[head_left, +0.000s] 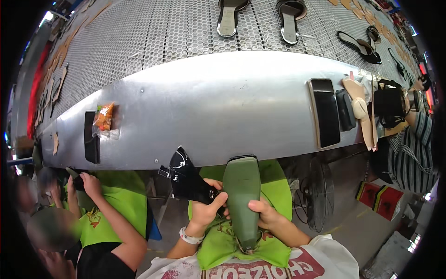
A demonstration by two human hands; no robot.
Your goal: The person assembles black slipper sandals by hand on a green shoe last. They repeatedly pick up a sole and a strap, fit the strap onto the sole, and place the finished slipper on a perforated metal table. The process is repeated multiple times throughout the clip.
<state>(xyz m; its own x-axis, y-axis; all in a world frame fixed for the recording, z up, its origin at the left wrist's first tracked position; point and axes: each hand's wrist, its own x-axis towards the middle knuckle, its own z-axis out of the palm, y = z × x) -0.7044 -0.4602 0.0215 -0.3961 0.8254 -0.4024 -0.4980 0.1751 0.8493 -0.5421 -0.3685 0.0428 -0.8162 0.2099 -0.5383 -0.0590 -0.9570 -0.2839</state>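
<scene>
In front of my lap, a dark green shoe last points its wide end toward the bench, its underside facing up. My right hand grips its right side, thumb on the flat face. My left hand, wearing a pale wristband, is closed on a glossy black shoe upper just left of the last. The upper is folded, with a strap end sticking out at its left. My left thumb lies close against the last's edge; the fingers beneath are partly hidden.
A metal bench runs across in front, holding dark trays and a snack bag. Beyond, a mesh conveyor carries black sandals. A co-worker works at left; a striped sleeve shows at right, near a fan.
</scene>
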